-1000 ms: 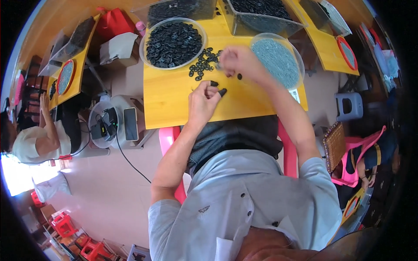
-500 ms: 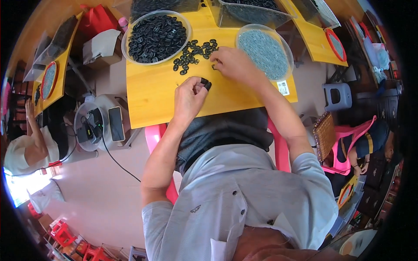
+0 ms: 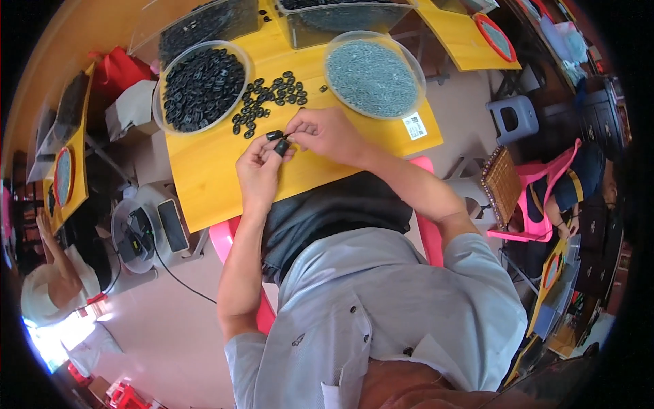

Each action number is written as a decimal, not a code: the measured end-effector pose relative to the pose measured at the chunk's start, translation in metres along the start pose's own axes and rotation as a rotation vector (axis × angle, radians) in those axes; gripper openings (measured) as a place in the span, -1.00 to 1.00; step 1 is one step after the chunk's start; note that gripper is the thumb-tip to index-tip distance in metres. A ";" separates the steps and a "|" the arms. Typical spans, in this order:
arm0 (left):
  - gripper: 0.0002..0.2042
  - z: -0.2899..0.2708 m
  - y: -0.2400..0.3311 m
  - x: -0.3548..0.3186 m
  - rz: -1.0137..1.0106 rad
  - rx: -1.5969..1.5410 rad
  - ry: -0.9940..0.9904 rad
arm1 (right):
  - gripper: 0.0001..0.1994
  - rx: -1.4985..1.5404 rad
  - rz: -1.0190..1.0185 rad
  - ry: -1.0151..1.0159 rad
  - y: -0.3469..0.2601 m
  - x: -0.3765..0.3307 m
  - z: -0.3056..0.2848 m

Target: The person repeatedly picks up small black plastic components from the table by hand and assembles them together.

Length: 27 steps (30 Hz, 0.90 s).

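Observation:
My left hand [image 3: 257, 174] is closed in a pinch, with black covers [image 3: 281, 147] on its thumb and forefinger. Against those fingertips, the fingers of my right hand [image 3: 328, 136] are also pinched; whatever lies between the hands is too small and covered to make out. Just beyond them, several small black oval plastic pieces [image 3: 272, 96] with holes are scattered on the yellow table [image 3: 218, 177]. More black pieces [image 3: 204, 88] fill a clear round tub [image 3: 248, 71] at the left. A second round tub [image 3: 421, 80] at the right holds many thin, silvery-blue small parts [image 3: 373, 78].
Clear bins [image 3: 340, 31] with black pieces stand along the table's far edge. A phone [image 3: 174, 225] and a tub with cables [image 3: 136, 238] are at my left. Co-workers sit on both sides, one near a pink chair [image 3: 538, 198]. A grey stool [image 3: 512, 117] stands at the right.
My right hand has come from the scattered black pieces back to my left hand, and their fingertips now meet. The view has shifted, so the table appears further left and turned.

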<state>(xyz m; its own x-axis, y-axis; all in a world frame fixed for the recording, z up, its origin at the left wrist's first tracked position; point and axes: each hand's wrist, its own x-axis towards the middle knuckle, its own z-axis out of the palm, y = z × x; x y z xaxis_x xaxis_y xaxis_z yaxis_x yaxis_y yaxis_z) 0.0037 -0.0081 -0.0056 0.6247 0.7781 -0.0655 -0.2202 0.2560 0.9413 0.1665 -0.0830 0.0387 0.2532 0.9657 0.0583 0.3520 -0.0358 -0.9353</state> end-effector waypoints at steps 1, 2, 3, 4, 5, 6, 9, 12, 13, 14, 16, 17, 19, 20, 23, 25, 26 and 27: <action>-0.84 -0.001 0.001 0.001 -0.003 0.002 -0.013 | -0.89 0.003 -0.033 0.039 0.000 -0.003 0.001; -0.85 -0.001 0.002 0.001 -0.054 -0.054 -0.001 | -0.89 -0.073 -0.081 0.053 0.001 -0.005 0.000; -0.86 -0.002 0.003 0.001 -0.107 -0.109 0.012 | -0.89 -0.073 -0.077 0.065 0.002 -0.006 -0.002; -0.88 -0.003 0.005 0.001 -0.132 -0.106 0.012 | -0.89 -0.131 -0.197 0.058 0.003 -0.007 -0.003; -0.88 -0.004 0.007 0.001 -0.136 -0.102 0.003 | -0.88 -0.189 -0.315 0.050 0.004 -0.008 -0.004; -0.89 -0.005 0.008 0.002 -0.161 -0.121 -0.015 | -0.89 -0.181 -0.346 0.065 0.004 -0.009 -0.004; -0.90 -0.007 0.013 0.001 -0.202 -0.132 -0.050 | -0.90 -0.132 -0.399 0.066 0.005 -0.012 -0.004; -0.89 -0.003 0.014 0.001 -0.174 -0.118 -0.069 | -0.90 -0.173 -0.458 0.063 0.009 -0.012 -0.002; -0.88 -0.001 0.015 0.000 -0.151 -0.118 -0.063 | -0.90 -0.173 -0.456 0.065 0.008 -0.012 -0.004; -0.87 0.001 0.015 0.000 -0.129 -0.118 -0.056 | -0.89 -0.233 -0.455 0.086 0.006 -0.011 -0.008; -0.86 0.001 0.015 -0.001 -0.153 -0.090 -0.031 | -0.89 -0.297 -0.453 0.106 0.003 -0.009 -0.020; -0.85 0.000 0.015 -0.001 -0.175 -0.061 -0.001 | -0.89 -0.342 -0.347 0.212 0.003 -0.005 -0.033; -0.85 -0.003 0.016 0.000 -0.180 -0.069 -0.002 | -0.88 -0.485 -0.213 0.372 0.003 0.001 -0.064; -0.85 -0.005 0.015 0.000 -0.187 -0.075 -0.008 | -0.88 -0.584 -0.185 0.428 0.004 0.003 -0.080; -0.84 -0.005 0.012 0.001 -0.163 -0.141 -0.014 | -0.88 -0.706 -0.076 0.384 0.024 0.002 -0.113; -0.84 -0.006 0.011 0.001 -0.152 -0.150 -0.019 | -0.87 -0.754 -0.049 0.353 0.027 0.001 -0.116; -0.84 -0.006 0.010 0.001 -0.141 -0.158 -0.027 | -0.87 -0.802 -0.022 0.323 0.028 0.000 -0.116; -0.84 -0.006 0.010 0.001 -0.142 -0.157 -0.028 | -0.87 -0.800 -0.020 0.324 0.029 0.001 -0.114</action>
<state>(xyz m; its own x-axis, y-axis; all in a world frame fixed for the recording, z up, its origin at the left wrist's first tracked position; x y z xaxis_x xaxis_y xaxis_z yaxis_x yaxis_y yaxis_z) -0.0028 -0.0015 0.0015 0.6778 0.7122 -0.1826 -0.2410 0.4499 0.8600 0.2800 -0.1127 0.0511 0.4414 0.8516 0.2828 0.8574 -0.3073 -0.4129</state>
